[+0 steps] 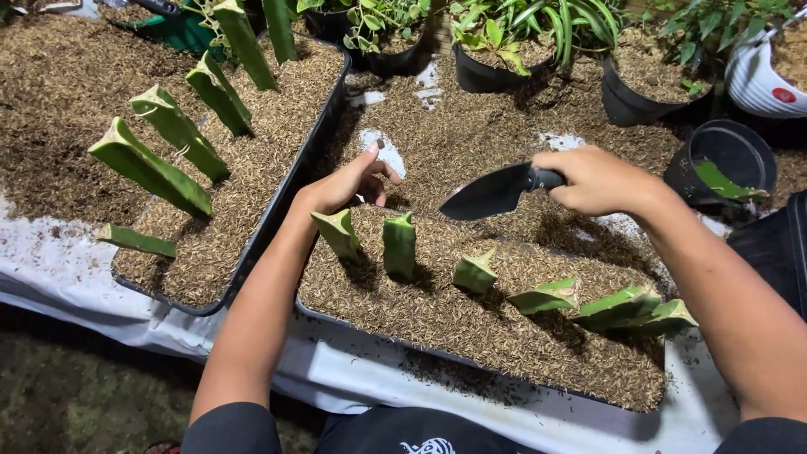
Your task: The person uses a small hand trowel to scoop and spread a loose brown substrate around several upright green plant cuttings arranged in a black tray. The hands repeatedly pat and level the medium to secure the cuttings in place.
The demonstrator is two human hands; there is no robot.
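My right hand [598,179] grips the handle of a small black trowel [492,192], its blade pointing left above a black tray [353,323] filled with brown husk. Several green cactus cuttings [400,245] stand or lean in that tray in a row from left to right. My left hand [349,181] hovers at the tray's far left corner, fingers loosely curled and apart, holding nothing, just above the leftmost cutting [338,231].
A second black tray [277,206] on the left holds several taller green cuttings [153,168] in husk. Loose husk covers the white sheet [76,277]. Black pots with leafy plants [496,50] line the back; an empty black pot [730,160] and white pot [761,76] sit right.
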